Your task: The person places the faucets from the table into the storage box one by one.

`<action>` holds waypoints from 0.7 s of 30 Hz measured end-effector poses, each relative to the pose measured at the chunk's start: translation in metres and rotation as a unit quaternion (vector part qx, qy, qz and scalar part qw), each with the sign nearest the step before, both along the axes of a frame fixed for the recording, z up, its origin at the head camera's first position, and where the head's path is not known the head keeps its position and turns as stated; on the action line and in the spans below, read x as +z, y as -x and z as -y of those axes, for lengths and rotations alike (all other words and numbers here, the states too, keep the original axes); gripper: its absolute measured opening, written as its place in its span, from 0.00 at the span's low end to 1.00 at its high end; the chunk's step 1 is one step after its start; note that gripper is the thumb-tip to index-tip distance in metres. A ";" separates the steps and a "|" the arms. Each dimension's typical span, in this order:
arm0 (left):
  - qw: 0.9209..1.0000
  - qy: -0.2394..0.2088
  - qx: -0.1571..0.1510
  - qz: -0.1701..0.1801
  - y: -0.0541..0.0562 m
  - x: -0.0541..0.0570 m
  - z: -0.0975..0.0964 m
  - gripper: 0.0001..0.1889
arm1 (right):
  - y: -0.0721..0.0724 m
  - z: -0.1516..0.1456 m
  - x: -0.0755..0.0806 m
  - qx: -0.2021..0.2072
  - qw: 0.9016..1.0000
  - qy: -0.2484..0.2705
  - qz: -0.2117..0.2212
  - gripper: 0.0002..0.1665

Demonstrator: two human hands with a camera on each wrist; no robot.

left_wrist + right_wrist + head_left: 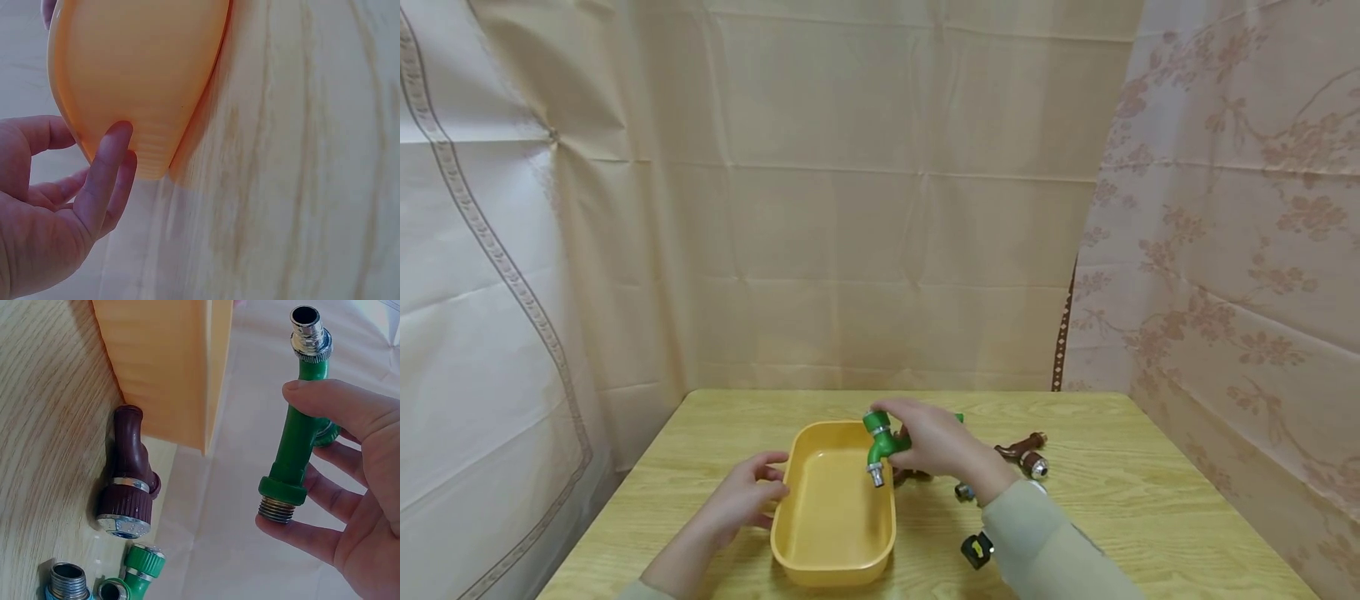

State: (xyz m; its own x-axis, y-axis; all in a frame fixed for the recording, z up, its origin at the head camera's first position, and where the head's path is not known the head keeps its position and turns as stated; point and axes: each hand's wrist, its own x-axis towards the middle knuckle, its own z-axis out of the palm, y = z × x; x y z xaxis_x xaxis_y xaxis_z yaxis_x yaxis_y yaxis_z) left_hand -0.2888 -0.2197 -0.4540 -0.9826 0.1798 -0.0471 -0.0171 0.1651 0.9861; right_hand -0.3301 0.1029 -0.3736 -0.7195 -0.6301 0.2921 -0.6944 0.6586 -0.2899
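Note:
A green tap (880, 454) with a metal spout end is in my right hand (936, 442), above the right side of a yellow plastic basin (831, 575). In the right wrist view, the thumb lies on the body of the green tap (290, 444), and a finger touches its threaded end. My left hand (741, 504) is at the basin's left side. The left wrist view shows its fingers, loosely bent, against the outer wall of the basin (137, 81). The inside of the basin shows only its bare yellow floor.
Right of the basin lies a brown tap (128, 469), close to its wall. Another green tap (144, 562) and a blue piece with a threaded end (67, 584) lie nearby. Farther right is another brown tap (1026, 454). A black-ended piece (976, 550) is beside the right sleeve. Curtains surround the wooden table (1150, 500).

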 end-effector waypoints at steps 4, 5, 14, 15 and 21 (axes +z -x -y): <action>1.000 -0.001 0.001 0.000 0.001 0.000 0.001 0.32 | 0.001 0.007 0.001 -0.002 1.000 -0.013 -0.001 0.43; 1.000 -0.002 0.000 0.000 0.001 -0.001 0.001 0.32 | 0.002 0.008 0.001 0.000 1.000 -0.015 -0.002 0.43; 1.000 -0.008 -0.004 -0.002 0.001 0.000 -0.001 0.33 | 0.008 0.024 -0.005 0.002 0.999 -0.044 0.000 0.43; 1.000 -0.008 -0.003 -0.002 0.001 0.000 -0.001 0.33 | 0.009 0.026 -0.005 0.003 0.999 -0.048 -0.001 0.43; 1.000 -0.007 -0.001 0.000 0.000 0.001 0.000 0.33 | 0.013 0.036 -0.011 0.011 0.998 -0.057 0.010 0.44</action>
